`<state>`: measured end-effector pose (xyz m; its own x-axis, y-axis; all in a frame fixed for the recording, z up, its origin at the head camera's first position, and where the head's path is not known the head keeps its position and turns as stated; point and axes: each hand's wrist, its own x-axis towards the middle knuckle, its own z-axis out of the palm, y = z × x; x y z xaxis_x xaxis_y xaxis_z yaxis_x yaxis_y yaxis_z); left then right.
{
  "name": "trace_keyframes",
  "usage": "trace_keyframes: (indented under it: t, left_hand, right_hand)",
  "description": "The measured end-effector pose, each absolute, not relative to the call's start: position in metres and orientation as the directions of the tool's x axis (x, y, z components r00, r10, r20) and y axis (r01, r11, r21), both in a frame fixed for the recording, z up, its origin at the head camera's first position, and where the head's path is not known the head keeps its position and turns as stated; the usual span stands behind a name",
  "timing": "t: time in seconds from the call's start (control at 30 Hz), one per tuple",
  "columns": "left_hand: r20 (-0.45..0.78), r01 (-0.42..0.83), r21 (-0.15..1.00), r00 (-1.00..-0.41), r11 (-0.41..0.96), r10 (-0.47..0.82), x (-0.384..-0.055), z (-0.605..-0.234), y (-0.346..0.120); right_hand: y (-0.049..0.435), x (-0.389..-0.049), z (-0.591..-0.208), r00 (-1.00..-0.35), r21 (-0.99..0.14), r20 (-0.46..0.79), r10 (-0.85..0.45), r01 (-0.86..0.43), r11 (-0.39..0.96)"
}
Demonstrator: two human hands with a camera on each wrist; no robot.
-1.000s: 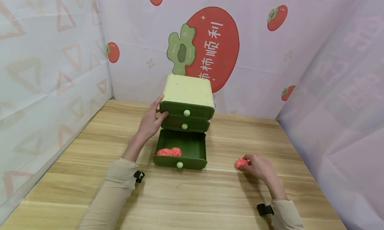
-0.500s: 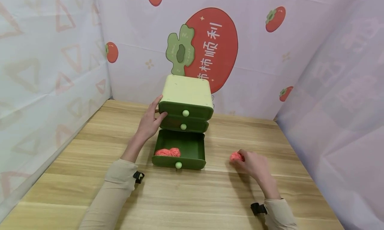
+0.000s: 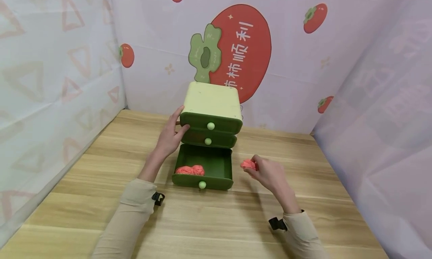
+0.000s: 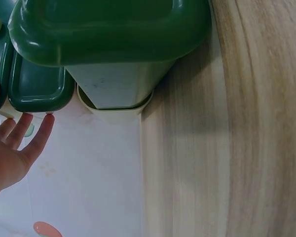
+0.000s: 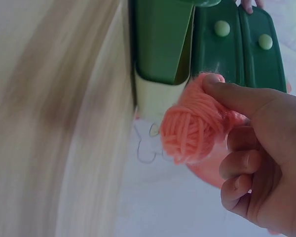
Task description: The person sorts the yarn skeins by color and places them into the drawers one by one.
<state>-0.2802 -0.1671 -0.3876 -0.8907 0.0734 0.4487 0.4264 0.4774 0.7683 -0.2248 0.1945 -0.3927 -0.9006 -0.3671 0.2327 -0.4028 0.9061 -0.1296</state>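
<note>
In the head view a small cabinet (image 3: 213, 98) with a pale yellow-green top stands on the table, its bottom drawer (image 3: 217, 183) pulled out. A coral skein of yarn (image 3: 190, 170) lies in that drawer at its front left. My left hand (image 3: 168, 138) rests on the cabinet's left side, thumb at the dark green front; in the left wrist view its fingers (image 4: 39, 137) look fairly straight. Raised over the table right of the drawer, my right hand (image 3: 270, 173) pinches a second coral skein of yarn (image 5: 192, 126) between thumb and fingers.
The upper drawer (image 3: 199, 121) and middle drawer (image 3: 195, 138) have pale round knobs and are pushed in. Wood-grain table (image 3: 202, 221) surrounds the cabinet. Printed cloth walls stand behind (image 3: 287, 82) and at both sides.
My right hand has lifted its skein of yarn off the table and carried it left toward the open drawer. The left hand has stayed on the cabinet.
</note>
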Motion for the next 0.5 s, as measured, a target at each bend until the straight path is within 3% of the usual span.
trace_keyframes:
  t: [0.5]
  left_hand:
    - [0.445,0.419,0.764,-0.893,0.49,0.068,-0.28,-0.388,-0.167]
  right_hand:
    - [0.139,-0.231,-0.381,-0.817,-0.086,0.285,-0.502,-0.543,0.835]
